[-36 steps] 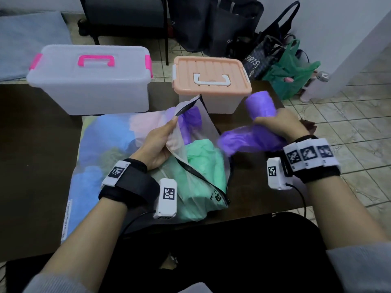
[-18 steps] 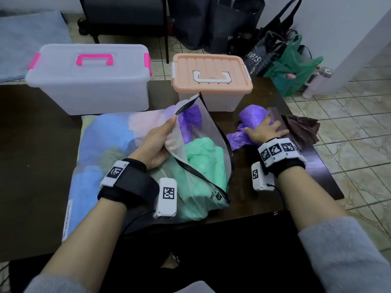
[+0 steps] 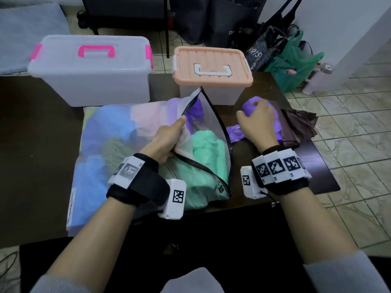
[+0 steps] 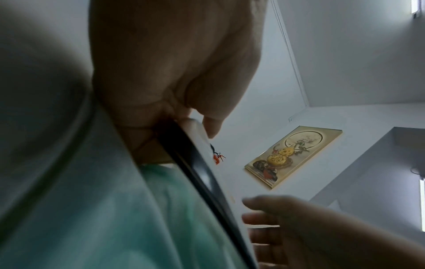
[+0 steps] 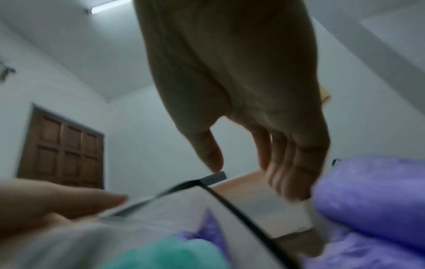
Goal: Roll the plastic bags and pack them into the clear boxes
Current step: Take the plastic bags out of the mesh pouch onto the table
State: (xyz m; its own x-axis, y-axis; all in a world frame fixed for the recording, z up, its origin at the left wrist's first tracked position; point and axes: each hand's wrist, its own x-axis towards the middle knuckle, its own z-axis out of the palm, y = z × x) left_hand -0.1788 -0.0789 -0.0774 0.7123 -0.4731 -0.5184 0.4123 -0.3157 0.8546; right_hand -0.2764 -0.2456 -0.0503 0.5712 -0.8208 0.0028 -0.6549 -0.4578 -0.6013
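Lies under the slack right hand (image 3: 257,121): purple bag (image 3: 234,133), long axis left-right; left hand (image 3: 167,140) pinching pouch (image 3: 211,123).

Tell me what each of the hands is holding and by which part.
The left hand grips the big zip pouch by its open black-trimmed edge. The right hand rests on the purple bag, fingers relaxed, gripping nothing.

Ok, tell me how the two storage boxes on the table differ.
The left box is larger, with a translucent lid and pink handle and latches. The right box is smaller, with a peach lid and white handle and latches. The big zip pouch partly overlaps the right box's front; the left box's is unobstructed. Both are clear-walled, lidded and look empty.
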